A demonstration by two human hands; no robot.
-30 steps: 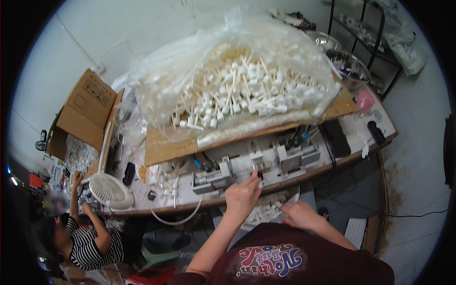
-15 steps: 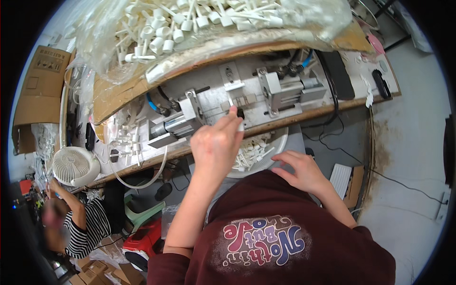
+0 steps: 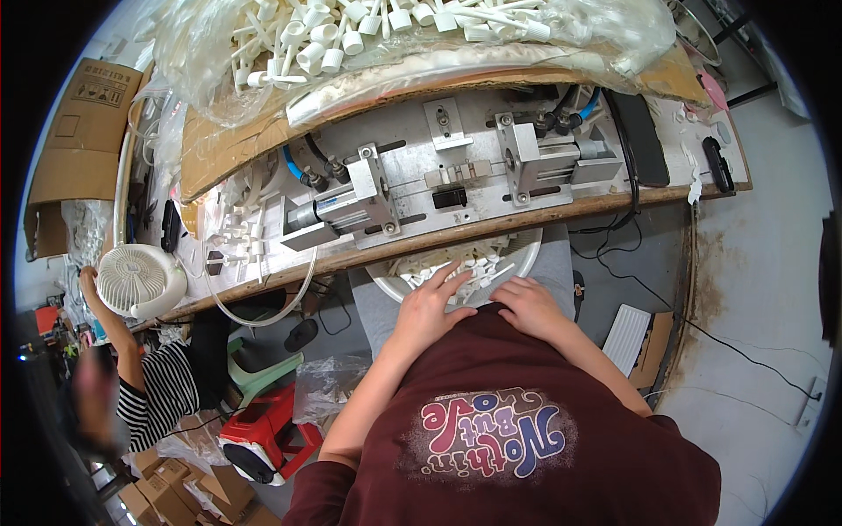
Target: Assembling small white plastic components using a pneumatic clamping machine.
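Observation:
Over the white basin [image 3: 536, 254] on my lap, my left hand [image 3: 427, 309] is open, its fingers spread and its thumb apart above the small white plastic parts [image 3: 478, 273]. Nothing shows in its grasp. My right hand [image 3: 529, 307] rests at the basin's near right rim with fingers loosely stretched, and I see nothing in it. On the bench ahead sits a metal fixture [image 3: 412, 188] with a pneumatic cylinder on either side. Its centre holds a small metal block [image 3: 458, 174] and a black piece [image 3: 450, 197], with no white part showing there.
White scoop-like parts [image 3: 329, 39] are heaped in clear plastic on cardboard [image 3: 215, 145] above the fixture. White parts [image 3: 241, 241] and a fan [image 3: 140, 280] stand at the left. Black cables [image 3: 627, 167] cross the bench edge. A person in a striped top [image 3: 167, 394] works at lower left.
My left hand has left the fixture's centre and come down toward me to the basin. The white part there is gone from view. My right hand has shifted slightly left along the rim.

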